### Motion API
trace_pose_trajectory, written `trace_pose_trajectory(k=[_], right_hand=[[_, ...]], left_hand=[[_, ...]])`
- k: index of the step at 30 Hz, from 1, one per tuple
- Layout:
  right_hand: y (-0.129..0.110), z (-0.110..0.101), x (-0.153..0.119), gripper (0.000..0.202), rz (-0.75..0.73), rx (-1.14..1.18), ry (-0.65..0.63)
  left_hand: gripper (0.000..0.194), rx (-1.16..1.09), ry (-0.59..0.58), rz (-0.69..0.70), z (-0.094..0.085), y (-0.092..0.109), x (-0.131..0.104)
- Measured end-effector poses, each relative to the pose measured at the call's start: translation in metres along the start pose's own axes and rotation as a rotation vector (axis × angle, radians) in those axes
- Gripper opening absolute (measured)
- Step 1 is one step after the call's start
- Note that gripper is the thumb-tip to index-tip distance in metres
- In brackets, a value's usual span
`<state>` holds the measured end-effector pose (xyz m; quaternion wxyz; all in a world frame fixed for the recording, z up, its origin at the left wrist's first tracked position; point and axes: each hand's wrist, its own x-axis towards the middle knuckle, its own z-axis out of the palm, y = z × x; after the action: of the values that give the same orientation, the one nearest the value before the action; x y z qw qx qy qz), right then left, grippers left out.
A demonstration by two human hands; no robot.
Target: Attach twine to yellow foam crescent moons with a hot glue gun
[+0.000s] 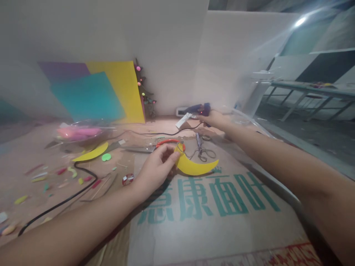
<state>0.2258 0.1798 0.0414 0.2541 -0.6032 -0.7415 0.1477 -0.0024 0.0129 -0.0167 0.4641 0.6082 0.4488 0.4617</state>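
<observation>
Between the thumb and fingers of my left hand (159,164) is one end of a yellow crescent (195,167), held over a printed paper sheet (210,229). My right hand (212,119) reaches to the back of the table, its fingers wrapped round a dark blue glue gun (197,109). A white strip (183,120) lies by the gun's nozzle. Red-handled scissors (169,142) lie just behind my left hand, partly covered by it. Small dark scissors (199,144) rest behind the held crescent. A second yellow crescent (95,152) lies on the left.
Yellow (122,92) and teal sheets (87,96) lean against the back wall beside a beaded twig (142,87). A clear tray of pink pieces (79,132), a black cable (63,201) and scattered clay bits occupy the left. A clear plastic container edge (255,123) is at right.
</observation>
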Motion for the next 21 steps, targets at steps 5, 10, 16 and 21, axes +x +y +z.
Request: trace_pose_trajectory(k=[5, 10, 16, 21], right_hand=[[-0.015, -0.024, -0.042, 0.044, -0.013, 0.084, 0.031], [-0.013, -0.027, -0.094, 0.037, -0.092, 0.151, 0.0], [-0.001, -0.006, -0.146, 0.026, -0.169, 0.295, 0.016], [0.007, 0.009, -0.161, 0.029, -0.264, 0.303, 0.079]], left_hand=[[0.032, 0.023, 0.013, -0.002, 0.0, 0.001, -0.001], [0.032, 0.049, 0.016, -0.015, 0.0, 0.006, -0.002], [0.025, 0.019, -0.005, -0.013, 0.0, 0.004, -0.001], [0.023, -0.029, -0.021, -0.044, 0.0, 0.001, 0.0]])
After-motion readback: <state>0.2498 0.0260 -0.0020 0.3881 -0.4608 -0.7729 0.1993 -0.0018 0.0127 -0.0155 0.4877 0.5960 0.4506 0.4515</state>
